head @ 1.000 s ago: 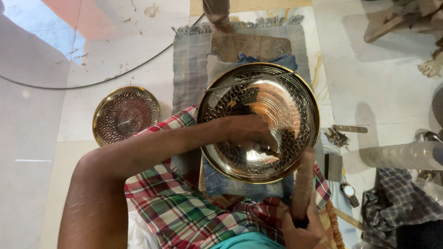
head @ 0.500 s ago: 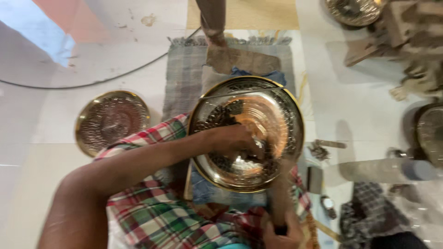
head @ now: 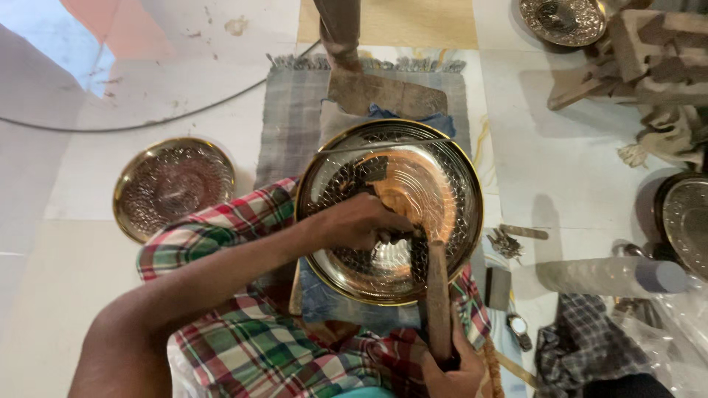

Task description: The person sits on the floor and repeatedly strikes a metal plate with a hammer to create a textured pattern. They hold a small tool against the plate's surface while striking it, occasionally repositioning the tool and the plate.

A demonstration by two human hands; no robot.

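Left hand (head: 361,221) rests inside the large brass bowl (head: 457,184), centre frame, fingers curled narrow around a small dark tool whose kind cannot be told. Right hand (head: 450,368), bottom centre-right, is closed around the lower end of a wooden mallet (head: 437,295). Mallet's long axis runs near vertical in frame, head up, reaching over the bowl's lower rim to just right of the left fingers. Left hand is the nearer to the bowl's centre. A smaller patterned brass bowl (head: 173,186) lies left, well apart.
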